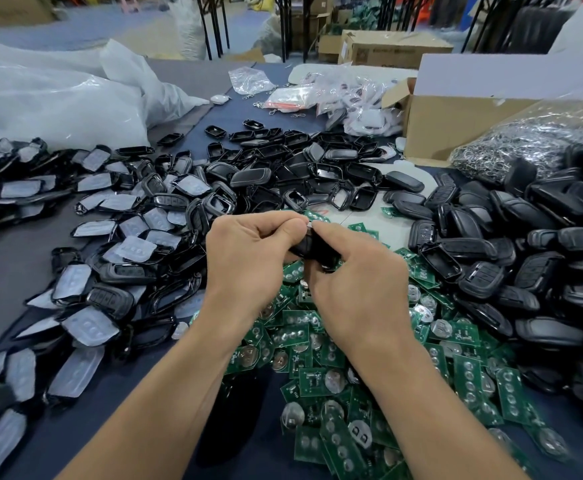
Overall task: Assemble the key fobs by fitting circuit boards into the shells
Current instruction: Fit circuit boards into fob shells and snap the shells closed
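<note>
Fingers [276,232] of the left hand [248,254] and of the right hand [356,282] are curled round one black shell [312,252], pinching it between them just above the heap of green circuit boards [318,344]. The hands hide most of that shell, so I cannot tell whether a board sits inside it. The step in hand looks like fitting or pressing shut a single fob. Below the fingers and under the wrists the boards lie loose in great number, none in a shell. Left of the fingers spreads a pile of shell halves [127,237] with pale button pads. Beyond the fingers lie empty black frames [300,168]. Right of the fingers is a heap of closed-looking fobs [491,271], which I take for finished work, though I cannot be sure. Farther off a cardboard box [456,116], a bag of metal rings [525,143] and white plastic bags [40,98] sit on the tabletop [2,258]. Judged by the heaps, much is left to do.
</note>
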Tool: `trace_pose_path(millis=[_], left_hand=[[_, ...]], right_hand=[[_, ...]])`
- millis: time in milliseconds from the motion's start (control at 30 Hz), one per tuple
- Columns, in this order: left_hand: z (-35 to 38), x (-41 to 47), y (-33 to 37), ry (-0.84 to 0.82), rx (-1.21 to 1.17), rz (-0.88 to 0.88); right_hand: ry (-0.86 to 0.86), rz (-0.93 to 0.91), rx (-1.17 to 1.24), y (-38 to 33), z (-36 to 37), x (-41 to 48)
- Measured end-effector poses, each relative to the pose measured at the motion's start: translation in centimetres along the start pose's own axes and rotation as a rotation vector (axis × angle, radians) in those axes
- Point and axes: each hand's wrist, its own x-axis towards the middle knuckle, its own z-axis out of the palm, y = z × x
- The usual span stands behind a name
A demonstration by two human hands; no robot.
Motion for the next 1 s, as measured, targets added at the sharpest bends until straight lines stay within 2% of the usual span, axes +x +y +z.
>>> trace_pose_path(millis=[67, 200, 300, 433, 500, 600, 667, 733, 867, 1000], left_hand=[[-0.1, 0.2, -0.2, 0.017, -0.038, -0.030], [-0.8, 0.8, -0.3, -0.043, -0.147, -0.066], [-1.1, 0.9, -0.4, -0.143, -0.139, -0.071], [-0.6, 0.5, -0.6, -0.170, -0.048, -0.066], [-0.8, 0.6, -0.4, -0.181, -0.004, -0.052], [-1.4, 0.6, -0.5, -0.241, 0.192, 0.101], [-1.4, 0.6, -0.6, -0.238, 0.256, 0.168], [-1.2, 0.4, -0.5, -0.203, 0.096, 0.080], [-0.2, -0.1, -0.4, -0.280, -0.101, -0.074], [1.2, -0.9, -0.1, -0.222, -0.240, -0.194]], right_hand=[[-0.020, 0.029, 0.049, 0.1, -0.1, 0.2], [-0.182, 0.388, 0.562, 1.0, -0.9, 1.6], [-0.216, 0.540, 0.718, 1.7, -1.3, 2.0], [-0.202, 0.532, 0.711, 1.7, -1.1, 1.8], [-0.211, 0.480, 0.625, 1.9, -1.0, 1.8], [-0.284, 0.354, 0.397, 2.0, -1.3, 1.7], [-0.272, 0.372, 0.397, 1.9, -1.4, 1.7], [-0.212, 0.454, 0.544, 1.7, -1.5, 1.8], [-0.166, 0.649, 0.968, 1.2, -1.6, 1.9], [-0.165, 0.740, 1.093, 0.9, -0.8, 1.4]])
